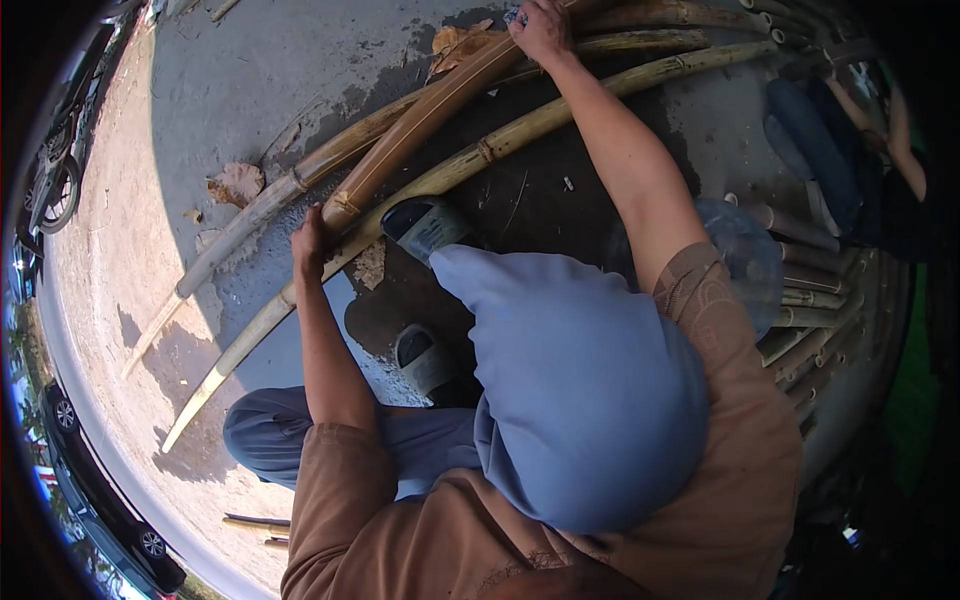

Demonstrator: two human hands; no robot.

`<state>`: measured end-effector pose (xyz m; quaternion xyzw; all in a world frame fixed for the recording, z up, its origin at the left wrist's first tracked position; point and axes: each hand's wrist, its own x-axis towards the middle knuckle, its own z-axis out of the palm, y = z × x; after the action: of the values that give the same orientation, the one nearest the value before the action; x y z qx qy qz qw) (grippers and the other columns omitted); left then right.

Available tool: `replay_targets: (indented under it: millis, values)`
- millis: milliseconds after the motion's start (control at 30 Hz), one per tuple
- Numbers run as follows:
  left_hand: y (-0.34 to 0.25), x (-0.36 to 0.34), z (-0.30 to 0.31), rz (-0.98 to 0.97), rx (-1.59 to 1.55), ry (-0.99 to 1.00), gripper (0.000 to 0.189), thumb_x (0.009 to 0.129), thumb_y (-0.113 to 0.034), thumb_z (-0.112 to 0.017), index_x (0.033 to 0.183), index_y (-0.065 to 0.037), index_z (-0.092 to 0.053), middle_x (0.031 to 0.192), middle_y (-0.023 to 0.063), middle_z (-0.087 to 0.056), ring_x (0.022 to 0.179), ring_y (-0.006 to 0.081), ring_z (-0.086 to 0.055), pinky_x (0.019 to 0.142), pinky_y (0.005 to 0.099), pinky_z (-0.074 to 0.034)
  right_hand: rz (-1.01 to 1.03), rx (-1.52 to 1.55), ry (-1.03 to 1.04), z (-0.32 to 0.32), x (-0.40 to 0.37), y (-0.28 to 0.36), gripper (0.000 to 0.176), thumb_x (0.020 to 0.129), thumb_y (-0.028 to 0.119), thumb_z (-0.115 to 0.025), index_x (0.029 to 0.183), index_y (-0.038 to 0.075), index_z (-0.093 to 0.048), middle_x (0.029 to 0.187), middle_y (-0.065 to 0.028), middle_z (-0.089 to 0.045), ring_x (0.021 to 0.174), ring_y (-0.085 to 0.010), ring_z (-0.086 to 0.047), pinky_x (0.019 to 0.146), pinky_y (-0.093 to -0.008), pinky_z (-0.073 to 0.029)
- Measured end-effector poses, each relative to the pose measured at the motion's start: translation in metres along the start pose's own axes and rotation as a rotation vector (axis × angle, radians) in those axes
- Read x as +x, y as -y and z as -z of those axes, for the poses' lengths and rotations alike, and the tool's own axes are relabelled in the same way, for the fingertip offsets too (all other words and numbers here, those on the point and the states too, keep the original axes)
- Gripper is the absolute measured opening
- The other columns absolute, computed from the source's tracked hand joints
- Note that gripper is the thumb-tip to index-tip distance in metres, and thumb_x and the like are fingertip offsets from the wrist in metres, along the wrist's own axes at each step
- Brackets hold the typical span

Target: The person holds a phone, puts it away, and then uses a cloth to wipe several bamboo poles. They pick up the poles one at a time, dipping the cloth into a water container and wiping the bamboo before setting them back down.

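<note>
Several long bamboo poles lie across the wet concrete. My left hand (309, 240) is wrapped round the lower end of a brown bamboo pole (420, 121), near a pale joint. At the upper part of the same pole, my right hand (541, 32) is closed on a small blue and white cloth (514, 17) pressed against the bamboo. A greyish pole (235, 225) runs behind the brown one, and a yellowish pole (530, 128) passes in front of it, nearer my sandals (425, 228).
Cut bamboo pieces (810, 275) are stacked at right beside a clear plastic container (740, 250). Another person (890, 150) sits at upper right. Dry leaves (238, 184) lie on the ground. A motorcycle (60, 190) and a dark car (105, 510) stand at far left.
</note>
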<state>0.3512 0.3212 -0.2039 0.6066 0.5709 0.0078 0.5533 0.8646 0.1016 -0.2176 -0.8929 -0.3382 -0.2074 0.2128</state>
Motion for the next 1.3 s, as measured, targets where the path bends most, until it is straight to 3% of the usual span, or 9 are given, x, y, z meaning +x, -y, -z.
replay_targets:
  millis: [67,267,367,467,600,933,1000,1233,1300]
  values:
    - [0.009,0.006,-0.005,-0.055,-0.081,-0.036,0.059,0.097,-0.054,-0.061,0.087,0.004,-0.066,0.066,0.0138,-0.064,0.046,0.0237,-0.061,0.042,0.0369,-0.045,0.235,0.12,-0.156,0.015,-0.02,0.032,0.016,0.079,0.019,-0.071,0.087,0.006,-0.068,0.094,-0.0137,-0.064,0.097,-0.0369,-0.061,0.094,-0.0508,-0.048]
    - [0.016,-0.005,-0.01,-0.072,-0.046,-0.055,0.066,0.099,-0.06,-0.054,0.081,0.002,-0.067,0.061,0.0131,-0.063,0.045,0.022,-0.057,0.045,0.0342,-0.042,0.533,0.707,0.16,0.035,-0.157,0.255,0.018,0.08,0.023,-0.073,0.087,0.007,-0.07,0.094,-0.0157,-0.064,0.102,-0.0355,-0.064,0.103,-0.0474,-0.048]
    - [0.014,-0.012,-0.003,-0.081,-0.072,0.005,0.069,0.099,-0.066,-0.055,0.077,-0.001,-0.065,0.061,0.0103,-0.059,0.049,0.0204,-0.057,0.047,0.0347,-0.043,0.436,0.684,0.098,0.027,-0.148,0.239,0.017,0.08,0.023,-0.073,0.088,0.008,-0.071,0.094,-0.0145,-0.065,0.098,-0.0343,-0.065,0.1,-0.0468,-0.05]
    - [0.032,0.005,0.015,-0.083,-0.234,0.292,0.055,0.1,-0.058,-0.057,0.106,-0.003,-0.064,0.084,0.009,-0.065,0.067,0.0199,-0.062,0.058,0.0319,-0.047,0.229,0.48,-0.168,0.004,-0.084,0.138,0.015,0.08,0.021,-0.072,0.084,0.007,-0.068,0.093,-0.013,-0.066,0.093,-0.035,-0.064,0.087,-0.0471,-0.052]
    - [0.049,-0.02,0.011,-0.147,-0.54,0.259,0.045,0.1,-0.041,-0.06,0.129,-0.007,-0.06,0.101,0.0079,-0.062,0.067,0.0183,-0.062,0.06,0.0278,-0.046,0.109,0.142,-0.303,-0.011,-0.031,0.024,0.022,0.08,0.022,-0.071,0.094,0.006,-0.071,0.097,-0.0158,-0.064,0.097,-0.0378,-0.06,0.094,-0.0515,-0.049]
    - [0.064,0.012,0.003,0.016,-0.596,0.122,0.042,0.099,-0.054,-0.062,0.109,-0.014,-0.065,0.078,-0.0011,-0.057,0.05,0.0105,-0.047,0.045,0.025,-0.035,0.664,0.61,0.187,0.027,-0.204,0.337,0.024,0.087,0.02,-0.07,0.107,0.008,-0.066,0.107,-0.0117,-0.062,0.111,-0.0344,-0.061,0.113,-0.0509,-0.042]
    - [0.054,0.007,0.003,0.087,-0.671,0.095,0.042,0.098,-0.057,-0.063,0.104,-0.015,-0.063,0.075,-0.0016,-0.054,0.048,0.0104,-0.044,0.042,0.0252,-0.032,0.623,0.7,0.311,0.027,-0.18,0.314,0.026,0.089,0.023,-0.069,0.109,0.008,-0.066,0.11,-0.0109,-0.062,0.112,-0.0319,-0.061,0.115,-0.051,-0.04]
    - [0.053,0.009,-0.004,0.091,-0.645,0.032,0.047,0.093,-0.062,-0.064,0.1,-0.015,-0.063,0.068,0.001,-0.05,0.047,0.0152,-0.045,0.04,0.0292,-0.034,0.122,0.178,-0.045,-0.012,-0.051,0.104,0.028,0.085,0.026,-0.067,0.099,0.003,-0.074,0.101,-0.0199,-0.068,0.102,-0.0366,-0.064,0.098,-0.051,-0.049]
    - [0.056,0.015,-0.008,0.088,-0.657,0.009,0.048,0.093,-0.061,-0.063,0.1,-0.014,-0.063,0.068,0.0018,-0.051,0.047,0.0163,-0.046,0.04,0.0301,-0.034,0.164,0.148,-0.076,-0.005,-0.058,0.122,0.028,0.085,0.026,-0.066,0.098,0.002,-0.073,0.102,-0.0197,-0.068,0.103,-0.0367,-0.064,0.099,-0.0516,-0.048]
